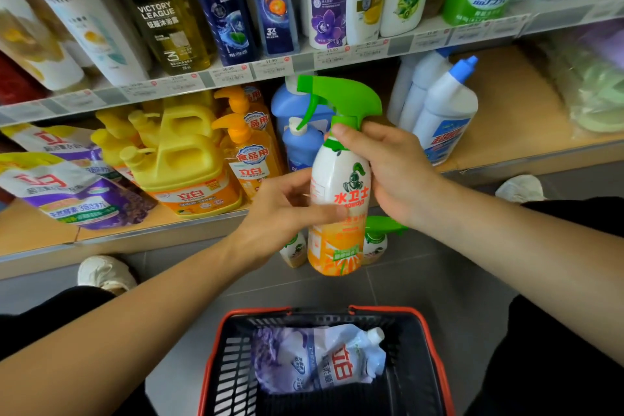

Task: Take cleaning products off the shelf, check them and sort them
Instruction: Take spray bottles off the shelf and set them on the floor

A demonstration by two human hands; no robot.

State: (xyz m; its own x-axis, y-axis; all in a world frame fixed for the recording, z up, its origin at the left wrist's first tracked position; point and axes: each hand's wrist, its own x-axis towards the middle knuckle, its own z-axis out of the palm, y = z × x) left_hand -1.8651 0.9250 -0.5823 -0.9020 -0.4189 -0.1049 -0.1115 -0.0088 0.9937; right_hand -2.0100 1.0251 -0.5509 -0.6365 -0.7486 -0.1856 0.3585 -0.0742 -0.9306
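Note:
A white-and-orange spray bottle (339,209) with a green trigger head is held upright in front of the lower shelf. My right hand (388,172) grips its neck and upper body from the right. My left hand (287,209) holds the bottle's middle from the left, thumb across the label. Below, a black basket with a red rim (435,348) stands on the floor and holds a purple-and-white refill pouch (317,361).
Two more spray bottles (374,243) stand on the floor behind the held one. The lower shelf (499,145) carries yellow jugs (182,159), orange pump bottles, blue bottles, white toilet-cleaner bottles (445,118) and refill pouches (67,186). Shampoo bottles fill the upper shelf.

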